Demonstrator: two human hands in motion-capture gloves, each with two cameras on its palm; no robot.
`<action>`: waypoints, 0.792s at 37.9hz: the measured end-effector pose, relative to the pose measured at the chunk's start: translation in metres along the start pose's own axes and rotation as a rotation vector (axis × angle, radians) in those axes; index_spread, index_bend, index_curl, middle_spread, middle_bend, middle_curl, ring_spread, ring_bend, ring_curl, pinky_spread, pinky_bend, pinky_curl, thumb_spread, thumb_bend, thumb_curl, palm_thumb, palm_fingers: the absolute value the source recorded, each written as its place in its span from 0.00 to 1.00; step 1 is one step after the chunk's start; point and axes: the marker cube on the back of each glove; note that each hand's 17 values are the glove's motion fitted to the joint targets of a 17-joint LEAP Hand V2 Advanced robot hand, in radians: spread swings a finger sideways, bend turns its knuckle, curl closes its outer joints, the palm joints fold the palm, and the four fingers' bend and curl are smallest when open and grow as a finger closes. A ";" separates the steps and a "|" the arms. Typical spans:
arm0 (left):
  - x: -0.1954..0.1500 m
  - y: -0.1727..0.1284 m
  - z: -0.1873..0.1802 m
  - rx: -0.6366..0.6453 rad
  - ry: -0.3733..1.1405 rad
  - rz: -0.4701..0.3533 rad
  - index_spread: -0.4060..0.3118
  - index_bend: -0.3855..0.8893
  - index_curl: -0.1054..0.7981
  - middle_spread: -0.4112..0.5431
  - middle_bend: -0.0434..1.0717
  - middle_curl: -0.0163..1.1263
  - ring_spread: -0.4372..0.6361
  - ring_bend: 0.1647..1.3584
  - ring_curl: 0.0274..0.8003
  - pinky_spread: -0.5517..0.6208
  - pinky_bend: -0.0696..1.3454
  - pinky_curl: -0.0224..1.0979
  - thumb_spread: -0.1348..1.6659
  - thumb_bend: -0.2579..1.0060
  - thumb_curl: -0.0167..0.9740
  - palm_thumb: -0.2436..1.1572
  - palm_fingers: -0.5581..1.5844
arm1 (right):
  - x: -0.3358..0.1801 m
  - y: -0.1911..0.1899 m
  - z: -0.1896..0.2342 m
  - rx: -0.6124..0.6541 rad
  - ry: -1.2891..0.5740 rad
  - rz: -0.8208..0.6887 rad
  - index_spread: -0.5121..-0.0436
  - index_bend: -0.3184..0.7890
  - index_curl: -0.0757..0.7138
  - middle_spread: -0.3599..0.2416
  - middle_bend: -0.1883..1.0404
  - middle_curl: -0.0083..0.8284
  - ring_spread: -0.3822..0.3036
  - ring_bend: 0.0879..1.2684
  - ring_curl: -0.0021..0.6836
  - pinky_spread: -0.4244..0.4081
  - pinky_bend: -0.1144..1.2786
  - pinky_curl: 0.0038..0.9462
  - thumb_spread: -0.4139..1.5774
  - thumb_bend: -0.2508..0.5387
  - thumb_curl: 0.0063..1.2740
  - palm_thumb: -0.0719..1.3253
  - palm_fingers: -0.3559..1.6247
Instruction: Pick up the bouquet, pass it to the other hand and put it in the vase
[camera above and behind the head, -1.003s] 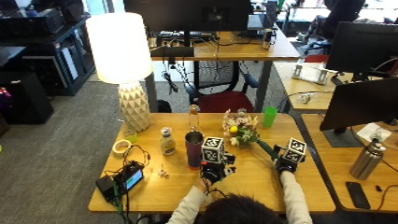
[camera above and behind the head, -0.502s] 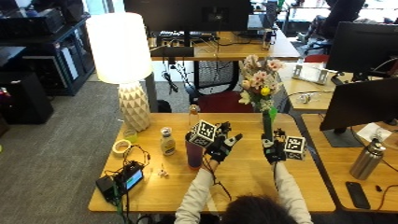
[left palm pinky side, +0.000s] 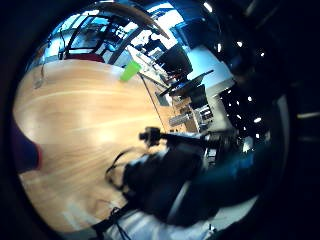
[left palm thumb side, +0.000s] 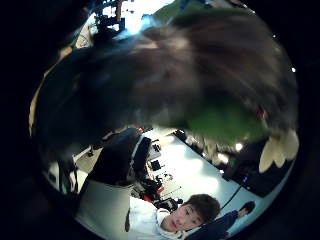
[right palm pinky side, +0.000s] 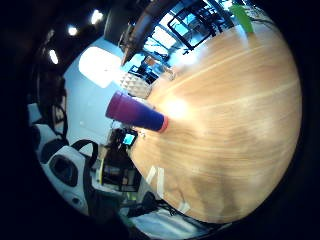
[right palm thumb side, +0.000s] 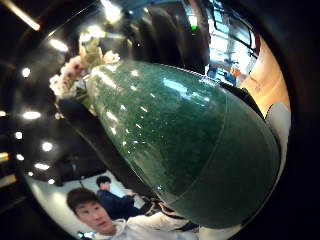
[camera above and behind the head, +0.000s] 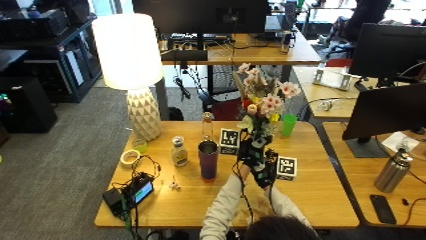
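Bouquet (camera above and behind the head: 263, 102) upright above desk (camera above and behind the head: 319, 195); both hands at its stem end. Right hand (camera above and behind the head: 266, 172) wrapped round wrap; left hand (camera above and behind the head: 247, 150) just above, grip unclear.

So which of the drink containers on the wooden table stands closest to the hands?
The tall purple tumbler, just left of the left hand; the green cup and clear glass bottle stand farther back.

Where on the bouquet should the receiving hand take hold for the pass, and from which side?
Low on the green wrapped stem bundle, just clear of the other hand's hold. The bouquet stands upright with its flowers spreading wide on top, so the narrow stem part is what fingers can close around. Coming in sideways, level with the stems, probably suits the left hand and right hand meeting there.
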 end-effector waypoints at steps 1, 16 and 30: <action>0.003 0.005 -0.002 0.028 0.000 -0.094 0.56 0.38 0.43 0.52 0.23 0.29 0.41 0.43 0.36 0.53 0.39 0.34 0.62 0.19 0.32 0.40 0.54 | 0.000 0.004 0.004 -0.006 -0.005 0.006 0.72 0.83 0.85 0.37 0.86 0.80 0.30 0.79 0.84 0.23 0.63 0.55 0.67 0.29 0.41 0.80 0.88; 0.036 0.002 -0.062 0.275 -0.178 0.099 0.18 0.59 0.57 0.11 0.65 0.47 0.08 0.51 0.50 0.14 0.44 0.38 0.40 0.25 0.54 0.72 0.94 | 0.002 0.028 0.034 -0.335 0.022 -0.126 0.72 0.70 0.85 0.38 0.86 0.78 0.30 0.80 0.82 0.21 0.62 0.54 0.60 0.27 0.46 0.74 0.87; 0.089 -0.050 -0.187 0.545 -0.362 0.064 0.12 0.62 0.65 0.05 0.69 0.49 0.05 0.53 0.55 0.11 0.47 0.40 0.29 0.19 0.66 0.78 0.92 | 0.013 0.012 0.001 -0.310 0.012 -0.146 0.67 0.38 0.64 0.46 0.57 0.62 0.32 0.56 0.65 0.26 0.53 0.45 0.70 0.28 0.39 0.57 0.74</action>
